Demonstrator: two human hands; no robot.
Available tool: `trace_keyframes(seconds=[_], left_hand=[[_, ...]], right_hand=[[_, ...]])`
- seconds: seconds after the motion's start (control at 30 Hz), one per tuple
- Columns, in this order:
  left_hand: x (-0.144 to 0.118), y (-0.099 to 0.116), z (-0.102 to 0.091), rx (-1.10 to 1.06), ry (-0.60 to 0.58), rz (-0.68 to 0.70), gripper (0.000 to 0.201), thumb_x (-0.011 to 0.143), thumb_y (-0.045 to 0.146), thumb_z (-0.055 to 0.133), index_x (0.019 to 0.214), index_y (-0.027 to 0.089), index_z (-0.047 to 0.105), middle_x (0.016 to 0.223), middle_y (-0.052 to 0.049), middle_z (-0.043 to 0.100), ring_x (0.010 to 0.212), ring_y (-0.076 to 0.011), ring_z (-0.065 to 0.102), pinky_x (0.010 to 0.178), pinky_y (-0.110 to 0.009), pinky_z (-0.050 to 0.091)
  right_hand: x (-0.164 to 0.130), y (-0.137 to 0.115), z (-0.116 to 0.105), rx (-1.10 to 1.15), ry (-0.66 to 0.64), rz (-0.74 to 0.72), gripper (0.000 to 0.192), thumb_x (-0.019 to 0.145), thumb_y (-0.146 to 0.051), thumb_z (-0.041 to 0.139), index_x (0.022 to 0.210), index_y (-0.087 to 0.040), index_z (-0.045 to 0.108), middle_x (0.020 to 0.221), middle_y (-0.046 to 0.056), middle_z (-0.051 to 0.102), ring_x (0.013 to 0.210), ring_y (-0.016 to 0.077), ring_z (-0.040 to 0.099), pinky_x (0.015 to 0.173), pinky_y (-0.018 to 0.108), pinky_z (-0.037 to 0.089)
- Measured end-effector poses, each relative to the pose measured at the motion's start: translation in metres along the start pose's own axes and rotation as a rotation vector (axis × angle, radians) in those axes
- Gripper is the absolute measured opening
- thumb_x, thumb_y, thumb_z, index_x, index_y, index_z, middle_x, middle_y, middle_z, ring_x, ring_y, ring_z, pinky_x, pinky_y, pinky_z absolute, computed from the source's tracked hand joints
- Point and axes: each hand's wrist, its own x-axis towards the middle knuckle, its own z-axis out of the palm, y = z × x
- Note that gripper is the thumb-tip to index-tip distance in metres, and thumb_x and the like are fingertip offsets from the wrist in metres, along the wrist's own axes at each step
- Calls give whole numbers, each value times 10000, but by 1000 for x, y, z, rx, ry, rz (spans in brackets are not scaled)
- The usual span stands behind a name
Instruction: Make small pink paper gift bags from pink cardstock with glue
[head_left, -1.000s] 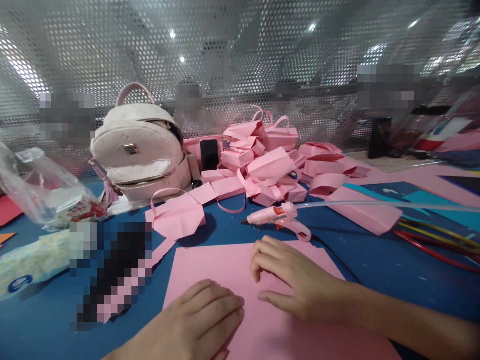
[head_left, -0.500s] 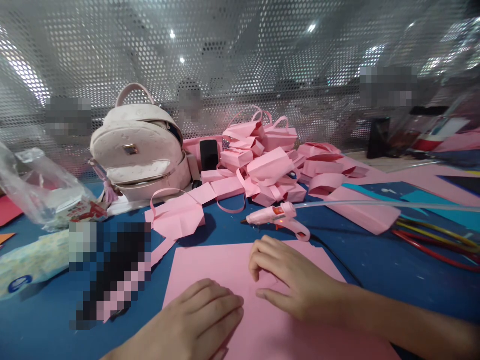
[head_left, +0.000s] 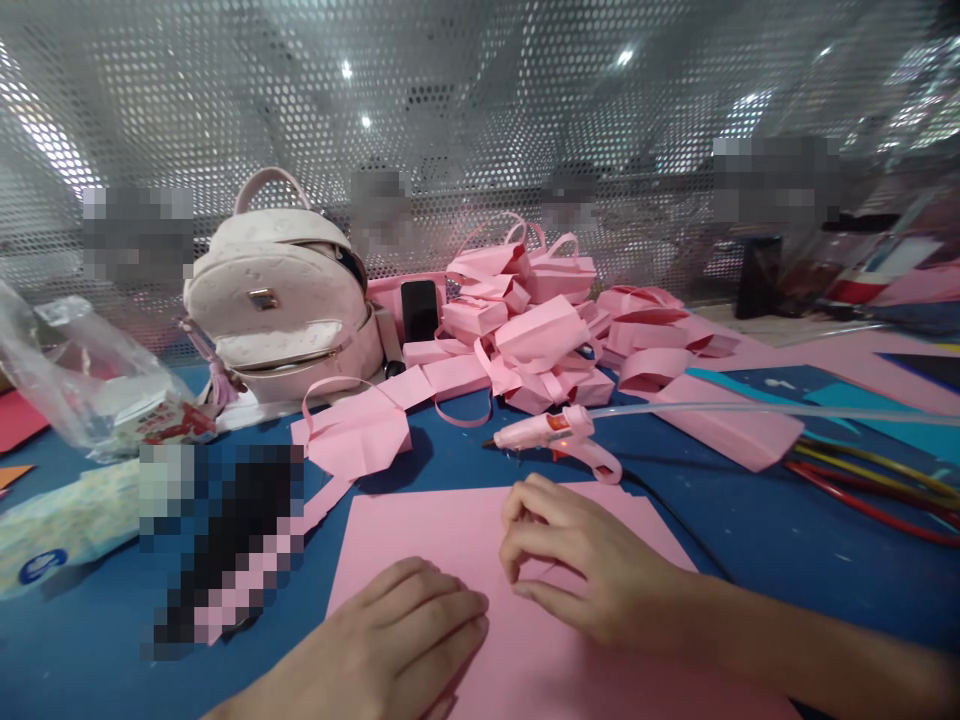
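Flat, pink sheet (head_left: 420, 530) long axis receding, both hands (head_left: 409, 640) (head_left: 581, 570) apart, pressing it.

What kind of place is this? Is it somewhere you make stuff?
Probably a craft table for paper work. Both hands rest on a pink paper sheet, a glue gun lies just beyond it, and a heap of pink paper boxes sits behind, on a blue table.

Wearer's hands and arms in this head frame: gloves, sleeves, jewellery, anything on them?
Nothing worn that shows. Left hand and right hand are bare: no gloves, no rings visible. The right forearm is bare to the frame edge, with no sleeve, watch or band. The left wrist is mostly cut off by the frame.
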Motion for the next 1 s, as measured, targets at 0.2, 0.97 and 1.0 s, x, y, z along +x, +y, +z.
trace_keyframes(seconds=[0.2,0.97,1.0], left_hand=[[1,1,-1,9,-5,0,348,1046,167,400,1334,94,583,1252,-111,706,1109,-220,640,1073,-381,485],[5,1,-3,36,46,25,315,1046,166,426,1290,78,606,1197,-117,724,1056,-212,660,1031,-369,502],[6,1,-4,35,47,27,315,1047,166,424,1288,77,607,1198,-118,724,1057,-213,660,1028,-370,505]], right_hand=[[0,2,1,2,12,-16,141,806,-78,679,855,-209,663,949,14,599,892,186,528,797,338,400],[-4,7,4,-33,16,-110,199,923,-71,504,928,-204,653,961,32,604,876,187,505,783,336,383],[-4,8,5,-46,26,-128,204,941,-75,494,936,-206,651,963,31,604,871,184,503,784,336,380]])
